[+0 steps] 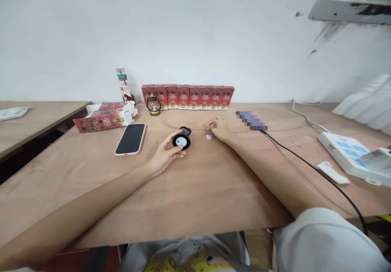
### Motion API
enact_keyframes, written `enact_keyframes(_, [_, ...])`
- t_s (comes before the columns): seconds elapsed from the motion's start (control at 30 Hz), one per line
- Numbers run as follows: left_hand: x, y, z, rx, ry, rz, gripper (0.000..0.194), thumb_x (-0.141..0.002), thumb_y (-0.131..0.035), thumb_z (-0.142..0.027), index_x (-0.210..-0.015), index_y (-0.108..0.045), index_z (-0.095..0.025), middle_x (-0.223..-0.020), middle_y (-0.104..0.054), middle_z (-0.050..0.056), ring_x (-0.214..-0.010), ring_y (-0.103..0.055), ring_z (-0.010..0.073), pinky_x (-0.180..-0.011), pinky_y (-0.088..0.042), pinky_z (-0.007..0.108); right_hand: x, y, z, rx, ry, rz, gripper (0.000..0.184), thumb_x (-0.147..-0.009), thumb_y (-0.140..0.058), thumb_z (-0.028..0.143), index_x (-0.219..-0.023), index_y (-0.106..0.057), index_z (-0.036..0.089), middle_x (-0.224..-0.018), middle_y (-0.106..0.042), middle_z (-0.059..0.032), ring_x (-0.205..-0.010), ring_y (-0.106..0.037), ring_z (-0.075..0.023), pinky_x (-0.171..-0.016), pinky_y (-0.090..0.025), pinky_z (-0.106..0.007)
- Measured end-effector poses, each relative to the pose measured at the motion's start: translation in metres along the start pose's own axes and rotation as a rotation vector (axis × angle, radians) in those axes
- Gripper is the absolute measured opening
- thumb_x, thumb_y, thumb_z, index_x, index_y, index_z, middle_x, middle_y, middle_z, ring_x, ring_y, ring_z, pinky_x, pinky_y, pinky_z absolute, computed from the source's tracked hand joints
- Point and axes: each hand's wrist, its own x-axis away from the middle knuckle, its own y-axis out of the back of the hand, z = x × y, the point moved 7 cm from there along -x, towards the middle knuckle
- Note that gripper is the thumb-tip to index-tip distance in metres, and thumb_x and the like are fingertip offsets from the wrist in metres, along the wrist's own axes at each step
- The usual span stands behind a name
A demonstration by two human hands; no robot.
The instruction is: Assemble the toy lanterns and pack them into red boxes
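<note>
In my left hand (166, 154) is a small black lantern (181, 142), tipped so that its round base with a white disc faces me. My thumb presses on the rim of that base. Right of it, a small white piece (209, 137) lies on the table. Just beyond this piece rests my right hand (218, 128), its fingers curled and the tips close together; whatever they may hold is too small to make out. A bronze-coloured lantern (153, 105) stands upright at the back, before a row of red boxes (189, 97).
A phone (130, 139) lies left of my left hand, near an opened red carton (105, 117). At the right are a blurred purple object (252, 120) with a black cable (305, 162), a white power strip (351, 155) and a white strip-like piece (332, 173). The wall closes off the back.
</note>
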Motion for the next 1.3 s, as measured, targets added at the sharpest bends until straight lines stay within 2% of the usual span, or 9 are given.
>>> enact_keyframes(0.1, [0.0, 0.0, -0.001, -0.007, -0.002, -0.007, 0.062, -0.067, -0.073, -0.011, -0.124, -0.055, -0.027, -0.093, -0.066, 0.001, -0.063, -0.066, 0.0074, -0.064, -0.054, 0.018, -0.002, 0.001, -0.003, -0.021, 0.027, -0.001, 0.019, -0.078, -0.051, 0.015, -0.091, -0.065, 0.019, -0.097, -0.067, -0.0051, -0.096, -0.058, -0.0204, -0.084, -0.045, -0.036])
enact_keyframes(0.27, [-0.001, 0.001, 0.001, -0.009, -0.003, -0.012, 0.062, -0.067, -0.073, -0.011, -0.124, -0.055, -0.027, -0.096, -0.067, 0.002, -0.062, -0.065, 0.0074, -0.064, -0.054, 0.018, 0.002, -0.001, 0.007, 0.009, 0.091, 0.027, 0.017, -0.075, -0.053, 0.01, -0.086, -0.063, 0.018, -0.086, -0.07, -0.0033, -0.088, -0.062, -0.0175, -0.079, -0.046, -0.029])
enact_keyframes(0.63, [0.001, 0.003, -0.001, -0.032, -0.034, -0.045, 0.063, -0.066, -0.074, -0.012, -0.125, -0.055, -0.027, -0.094, -0.066, 0.001, -0.062, -0.065, 0.0073, -0.06, -0.052, 0.016, 0.009, -0.001, 0.025, 0.192, 0.175, 0.07, 0.023, -0.07, -0.052, 0.004, -0.083, -0.063, 0.02, -0.088, -0.07, -0.0061, -0.086, -0.062, -0.0218, -0.082, -0.041, -0.03])
enact_keyframes(0.83, [0.002, 0.005, -0.003, -0.072, -0.068, -0.109, 0.058, -0.065, -0.074, -0.012, -0.12, -0.058, -0.026, -0.095, -0.066, 0.001, -0.059, -0.064, 0.0065, -0.057, -0.052, 0.016, 0.011, -0.001, 0.026, 0.206, 0.188, 0.044, 0.023, -0.079, -0.045, 0.009, -0.091, -0.062, 0.019, -0.087, -0.07, -0.0069, -0.085, -0.063, -0.0222, -0.087, -0.04, -0.034])
enact_keyframes(1.0, [0.003, 0.006, -0.005, -0.139, -0.089, -0.149, 0.061, -0.066, -0.074, -0.015, -0.123, -0.057, -0.022, -0.084, -0.067, 0.001, -0.055, -0.063, 0.008, -0.053, -0.051, 0.017, 0.019, 0.006, 0.025, 0.166, 0.178, -0.016, 0.024, -0.085, -0.041, 0.014, -0.103, -0.057, 0.017, -0.096, -0.068, -0.0091, -0.089, -0.063, -0.0204, -0.082, -0.045, -0.031])
enact_keyframes(1.1, [0.004, 0.007, -0.008, -0.196, -0.118, -0.173, 0.062, -0.065, -0.075, -0.018, -0.123, -0.057, -0.022, -0.084, -0.068, 0.002, -0.052, -0.063, 0.0085, -0.05, -0.051, 0.017, 0.032, 0.016, 0.04, 0.145, 0.318, -0.1, 0.022, -0.09, -0.037, 0.018, -0.097, -0.058, 0.018, -0.098, -0.068, -0.0102, -0.093, -0.062, -0.0197, -0.083, -0.045, -0.03])
enact_keyframes(1.2, [0.004, 0.008, -0.009, -0.265, -0.138, -0.172, 0.064, -0.063, -0.077, -0.024, -0.123, -0.057, -0.019, -0.081, -0.069, 0.003, -0.044, -0.06, 0.0083, -0.044, -0.05, 0.018, 0.055, 0.024, 0.066, 0.158, 0.596, -0.211, 0.023, -0.093, -0.037, 0.021, -0.086, -0.06, 0.02, -0.089, -0.07, -0.0074, -0.087, -0.062, -0.019, -0.082, -0.044, -0.032])
enact_keyframes(1.3, [0.003, 0.007, -0.007, -0.322, -0.125, -0.15, 0.07, -0.061, -0.078, -0.031, -0.125, -0.054, -0.017, -0.077, -0.069, 0.003, -0.041, -0.059, 0.0089, -0.042, -0.05, 0.019, 0.09, 0.032, 0.093, 0.138, 0.868, -0.423, 0.015, -0.092, -0.047, 0.021, -0.085, -0.06, 0.025, -0.084, -0.072, -0.0003, -0.081, -0.061, -0.0164, -0.083, -0.04, -0.034])
